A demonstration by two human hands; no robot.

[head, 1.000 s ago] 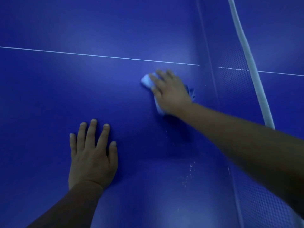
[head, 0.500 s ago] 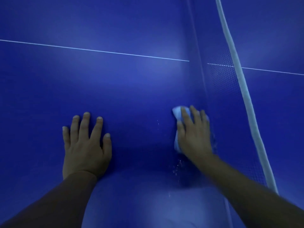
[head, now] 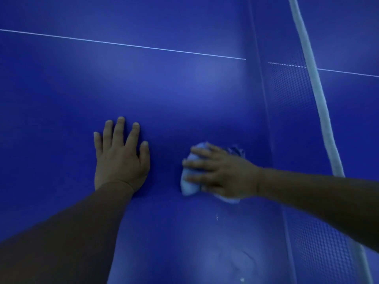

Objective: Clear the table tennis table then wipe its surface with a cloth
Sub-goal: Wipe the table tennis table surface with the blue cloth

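Note:
The blue table tennis table fills the view, with a thin white centre line running across it. My left hand lies flat on the surface, fingers spread and straight. To its right, my right hand presses a crumpled light-blue cloth against the table, fingers pointing left over the cloth. Most of the cloth is hidden under the hand; a darker corner sticks out behind it near the net.
The net with its white top band runs from top to bottom at the right, close behind my right hand. A few small white specks lie on the surface below the cloth.
My right hand has swept the cloth from the far side near the centre line back toward me, then leftward, turning so the fingers point left. The left hand has stayed planted.

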